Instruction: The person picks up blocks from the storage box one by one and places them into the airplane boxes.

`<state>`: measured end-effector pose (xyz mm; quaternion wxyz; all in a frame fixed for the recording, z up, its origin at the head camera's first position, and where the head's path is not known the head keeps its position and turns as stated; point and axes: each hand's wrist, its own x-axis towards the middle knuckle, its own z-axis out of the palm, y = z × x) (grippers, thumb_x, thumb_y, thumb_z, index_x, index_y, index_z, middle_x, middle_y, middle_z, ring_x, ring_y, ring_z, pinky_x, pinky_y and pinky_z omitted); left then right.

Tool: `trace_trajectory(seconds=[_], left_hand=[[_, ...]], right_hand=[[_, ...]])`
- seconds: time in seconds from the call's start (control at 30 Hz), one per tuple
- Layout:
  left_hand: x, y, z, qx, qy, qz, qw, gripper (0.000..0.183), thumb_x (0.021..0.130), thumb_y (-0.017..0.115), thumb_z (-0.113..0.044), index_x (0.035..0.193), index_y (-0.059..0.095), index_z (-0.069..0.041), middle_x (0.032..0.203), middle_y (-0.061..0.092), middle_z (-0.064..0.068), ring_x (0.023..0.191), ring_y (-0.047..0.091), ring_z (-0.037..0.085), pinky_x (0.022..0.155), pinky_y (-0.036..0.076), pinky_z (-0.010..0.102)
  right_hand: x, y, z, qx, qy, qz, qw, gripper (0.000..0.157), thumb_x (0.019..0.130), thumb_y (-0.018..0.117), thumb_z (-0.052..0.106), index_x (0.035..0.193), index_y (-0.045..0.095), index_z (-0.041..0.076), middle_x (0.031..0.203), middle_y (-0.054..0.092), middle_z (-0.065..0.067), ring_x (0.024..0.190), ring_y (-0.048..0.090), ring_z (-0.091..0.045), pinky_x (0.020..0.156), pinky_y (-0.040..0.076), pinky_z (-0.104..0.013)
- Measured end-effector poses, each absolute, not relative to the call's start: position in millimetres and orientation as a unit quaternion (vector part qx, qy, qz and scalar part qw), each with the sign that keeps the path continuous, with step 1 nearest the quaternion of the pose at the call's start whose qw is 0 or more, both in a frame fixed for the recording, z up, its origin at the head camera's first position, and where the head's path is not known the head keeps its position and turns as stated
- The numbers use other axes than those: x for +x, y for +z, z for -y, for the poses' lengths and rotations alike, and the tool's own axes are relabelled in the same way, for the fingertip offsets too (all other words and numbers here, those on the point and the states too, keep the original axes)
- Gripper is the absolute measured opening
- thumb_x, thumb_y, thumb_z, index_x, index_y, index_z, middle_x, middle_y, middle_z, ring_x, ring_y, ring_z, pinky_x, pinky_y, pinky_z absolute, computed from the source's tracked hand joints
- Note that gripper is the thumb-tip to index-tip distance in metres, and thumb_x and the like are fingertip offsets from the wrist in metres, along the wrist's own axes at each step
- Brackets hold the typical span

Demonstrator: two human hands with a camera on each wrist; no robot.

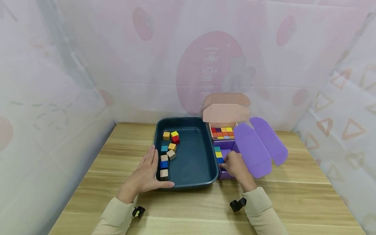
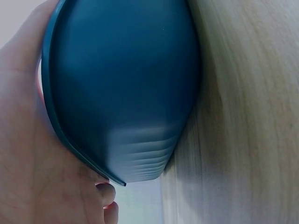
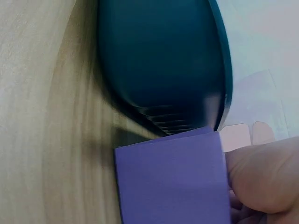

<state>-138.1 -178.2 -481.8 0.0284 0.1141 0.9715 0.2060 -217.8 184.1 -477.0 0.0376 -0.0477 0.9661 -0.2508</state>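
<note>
The left hand (image 1: 144, 174) lies spread, fingers straight, on the near-left rim of a dark teal rectangular plastic tray (image 1: 194, 160); just right of its fingers lie small coloured cubes (image 1: 164, 164); beyond the right hand (image 1: 236, 164) stands an open pale-pink cardboard box (image 1: 226, 113); the right hand reaches into an open purple cardboard box (image 1: 227, 175), fingers beside a teal-yellow-blue cube row (image 1: 218, 154), whether pinching one I cannot tell; right of it spreads the purple lid (image 1: 254, 150).

Count: one glossy rectangular dark teal tray (image 1: 194, 160); one purple cardboard box (image 1: 226, 175); one peach cardboard box (image 1: 219, 125); nine multicoloured wooden cubes (image 1: 172, 147) visible in the tray, three more cubes (image 1: 218, 154) in the purple box, the peach box's too small to tally
</note>
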Motion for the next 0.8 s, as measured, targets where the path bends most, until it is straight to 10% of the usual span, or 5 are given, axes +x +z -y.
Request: trace_trajectory(seconds=[0.5, 0.8], left_hand=[[-138.3, -482.8, 181.0, 0.115, 0.209, -0.971, 0.026, 0.153, 0.068, 0.069, -0.093, 0.168, 0.003, 0.004, 0.178, -0.011, 0.019, 0.166, 0.000, 0.041, 0.133, 0.013, 0.063], [-139.4, -480.6, 182.0, 0.116, 0.199, -0.973, 0.015, 0.154, 0.068, 0.069, -0.093, 0.167, 0.005, 0.005, 0.178, -0.010, 0.019, 0.167, 0.001, 0.041, 0.133, 0.013, 0.062]], right_hand=[[-203.2, -420.6, -157.5, -0.127, -0.274, -0.953, -0.021, 0.031, 0.090, 0.084, 0.014, 0.112, 0.078, -0.007, 0.105, 0.080, -0.021, 0.096, 0.079, -0.031, 0.085, 0.066, -0.047], [-193.8, -408.2, -110.0, -0.269, -0.312, -0.910, 0.043, 0.028, 0.093, 0.082, 0.016, 0.118, 0.079, 0.003, 0.111, 0.081, -0.012, 0.098, 0.079, -0.023, 0.084, 0.067, -0.037]])
